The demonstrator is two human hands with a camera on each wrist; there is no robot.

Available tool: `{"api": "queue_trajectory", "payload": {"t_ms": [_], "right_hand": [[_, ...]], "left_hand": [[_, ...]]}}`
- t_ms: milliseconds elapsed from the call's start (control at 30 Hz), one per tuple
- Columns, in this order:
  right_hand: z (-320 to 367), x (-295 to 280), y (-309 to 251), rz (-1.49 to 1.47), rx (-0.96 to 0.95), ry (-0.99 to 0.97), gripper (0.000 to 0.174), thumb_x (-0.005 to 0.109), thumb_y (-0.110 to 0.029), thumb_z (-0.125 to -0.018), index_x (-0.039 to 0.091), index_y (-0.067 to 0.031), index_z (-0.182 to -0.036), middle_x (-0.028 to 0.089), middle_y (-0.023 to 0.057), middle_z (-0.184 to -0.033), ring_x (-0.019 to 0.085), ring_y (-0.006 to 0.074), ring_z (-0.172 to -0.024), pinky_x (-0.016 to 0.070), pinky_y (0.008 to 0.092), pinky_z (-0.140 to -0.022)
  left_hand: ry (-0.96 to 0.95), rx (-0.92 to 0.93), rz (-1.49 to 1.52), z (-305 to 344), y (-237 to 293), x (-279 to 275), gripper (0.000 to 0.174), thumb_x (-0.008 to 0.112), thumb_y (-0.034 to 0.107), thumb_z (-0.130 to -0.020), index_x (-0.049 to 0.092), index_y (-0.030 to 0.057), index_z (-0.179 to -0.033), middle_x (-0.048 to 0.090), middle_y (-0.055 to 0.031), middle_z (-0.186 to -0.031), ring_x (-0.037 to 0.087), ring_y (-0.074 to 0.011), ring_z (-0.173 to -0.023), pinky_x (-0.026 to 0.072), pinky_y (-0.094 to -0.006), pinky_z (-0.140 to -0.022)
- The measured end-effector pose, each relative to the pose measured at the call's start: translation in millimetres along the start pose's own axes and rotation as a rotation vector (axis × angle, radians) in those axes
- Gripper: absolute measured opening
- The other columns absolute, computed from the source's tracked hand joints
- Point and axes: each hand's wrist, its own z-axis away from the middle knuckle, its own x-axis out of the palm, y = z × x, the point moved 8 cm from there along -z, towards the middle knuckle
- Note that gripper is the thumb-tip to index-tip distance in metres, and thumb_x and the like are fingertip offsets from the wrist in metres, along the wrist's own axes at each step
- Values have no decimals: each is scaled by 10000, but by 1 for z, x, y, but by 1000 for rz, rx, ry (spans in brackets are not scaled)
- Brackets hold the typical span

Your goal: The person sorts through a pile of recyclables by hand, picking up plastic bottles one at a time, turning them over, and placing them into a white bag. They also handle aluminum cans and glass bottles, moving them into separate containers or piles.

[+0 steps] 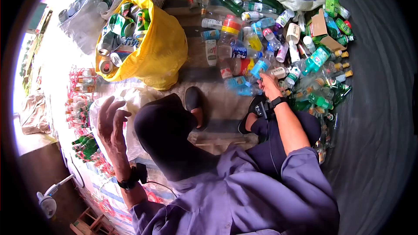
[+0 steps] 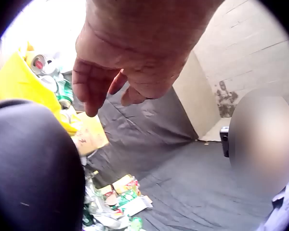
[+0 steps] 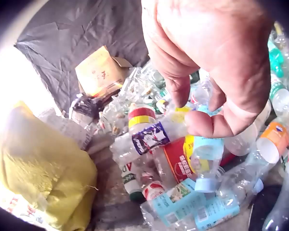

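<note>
Left hand (image 2: 135,53) empty above yellow bag (image 2: 19,82).

bottle labels (image 3: 151,138), print blurred, nothing legible

Cans (image 1: 126,30) in sack (image 1: 161,48), left; bottle heap (image 1: 270,39) right, seemingly on sheeting (image 1: 374,104).

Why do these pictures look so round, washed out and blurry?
Head view: a fisheye lens curves everything, corners black, daylight overexposed at left. Left wrist view: the left hand looms close and soft. Right wrist view: glare whitens the left edge beside the yellow sack.
</note>
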Motion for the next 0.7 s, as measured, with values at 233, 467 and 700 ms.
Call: {"api": "queue_trajectory", "payload": {"t_ms": [233, 467, 700], "right_hand": [[-52, -2, 61, 215, 49, 112, 387, 721, -363, -877, 600, -27, -1025, 613, 71, -758, 601, 167, -596, 428, 282, -445], [-43, 15, 38, 317, -6, 178, 388, 745, -364, -836, 618, 2, -846, 628, 97, -703, 614, 167, -590, 438, 313, -452], [-37, 19, 35, 412, -290, 295, 449, 736, -356, -767, 578, 64, -733, 606, 135, -671, 588, 322, -611, 459, 433, -604]], "left_hand": [[-294, -161, 206, -5, 20, 94, 267, 619, 17, -934, 610, -50, -1192, 691, -98, -1049, 642, -128, -898, 501, -245, -835], [-629, -139, -34, -4, -13, 188, 198, 653, 104, -928, 658, -39, -1065, 712, -70, -886, 667, -103, -857, 511, -248, -794], [-632, -135, -37, -7, -14, 191, 209, 663, 129, -924, 664, -37, -1052, 715, -91, -886, 661, -120, -848, 515, -268, -784]]}}
